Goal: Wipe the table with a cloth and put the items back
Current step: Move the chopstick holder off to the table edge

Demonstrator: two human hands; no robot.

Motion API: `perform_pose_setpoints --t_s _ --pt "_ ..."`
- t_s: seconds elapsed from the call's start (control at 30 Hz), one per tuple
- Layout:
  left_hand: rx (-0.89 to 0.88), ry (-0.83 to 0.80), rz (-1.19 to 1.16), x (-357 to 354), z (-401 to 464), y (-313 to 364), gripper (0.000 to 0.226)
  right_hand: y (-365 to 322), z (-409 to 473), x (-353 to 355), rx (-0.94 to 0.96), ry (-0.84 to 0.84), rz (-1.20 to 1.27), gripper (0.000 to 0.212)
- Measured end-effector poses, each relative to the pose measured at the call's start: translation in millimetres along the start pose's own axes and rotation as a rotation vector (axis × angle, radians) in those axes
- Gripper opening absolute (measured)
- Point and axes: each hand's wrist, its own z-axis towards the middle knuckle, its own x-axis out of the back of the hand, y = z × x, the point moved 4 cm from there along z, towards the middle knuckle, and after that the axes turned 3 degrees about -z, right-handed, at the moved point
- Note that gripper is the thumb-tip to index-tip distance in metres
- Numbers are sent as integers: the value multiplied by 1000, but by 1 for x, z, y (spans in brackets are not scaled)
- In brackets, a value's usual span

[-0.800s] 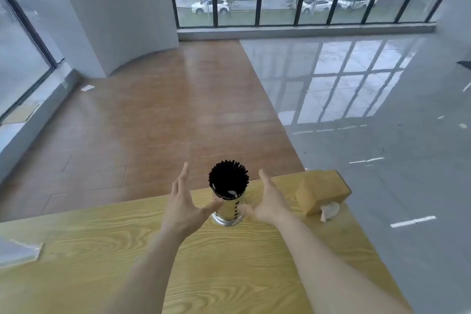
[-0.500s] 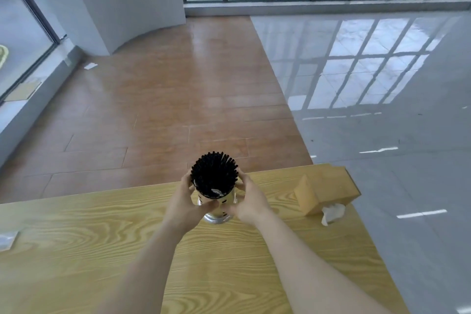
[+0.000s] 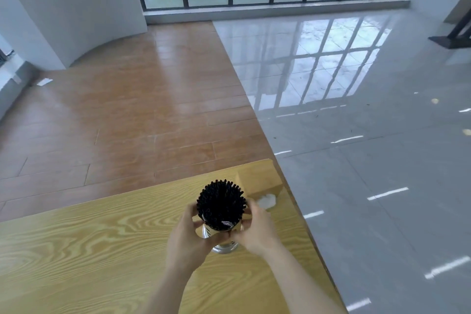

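A shiny metal canister [image 3: 224, 247] packed with black straws [image 3: 220, 202] stands upright on the light wooden table [image 3: 89, 250], near its far right corner. My left hand [image 3: 187, 237] wraps its left side and my right hand [image 3: 256, 233] its right side, both clasped around the canister body. Just behind it lies a wooden tissue box [image 3: 258, 177] on its side, with a white tissue [image 3: 267, 202] poking out. No cloth is in view.
The table's far edge and right edge run close to the canister and tissue box. Beyond lie brown wood flooring [image 3: 127, 115] and glossy grey tiles [image 3: 369, 160], with a window wall at the back.
Both hands went from open beside the canister to clasped around it. The canister now sits closer to the tissue box, and the view has swung to the right.
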Motion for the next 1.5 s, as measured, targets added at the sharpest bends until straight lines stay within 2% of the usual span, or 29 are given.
perform_pose_setpoints --t_s 0.17,0.27,0.37,0.67,0.8,0.87,0.93,1.0,1.13,1.3,1.5 --pt "-39 -79 -7 -73 -30 35 96 40 -35 74 -37 91 -52 81" --pt "-53 -110 -20 -103 -33 47 92 55 -41 98 -54 158 -56 87" --pt "-53 -163 -36 -122 -34 53 93 72 -40 110 -106 206 -1 83" --pt "-30 -314 -38 -134 -38 35 112 103 -39 100 -189 224 98 80" --pt "16 -321 12 -127 -45 19 117 112 -51 86 -303 237 61 92" --pt "41 -306 36 -114 -50 8 114 119 -64 74 -417 223 -21 88" --pt "58 -266 50 -90 -52 -4 105 125 -73 53 -524 132 -72 77" --pt "70 -223 77 -61 -53 -15 93 126 -77 30 -550 70 -126 73" --pt "151 -146 68 32 -57 -53 71 90 -57 -37 -466 -52 -282 67" --pt "276 44 -46 198 -79 -133 53 1 -28 -173 -304 -166 -427 63" --pt "421 336 -210 407 -134 -251 42 -130 -47 -373 -104 -340 -620 54"
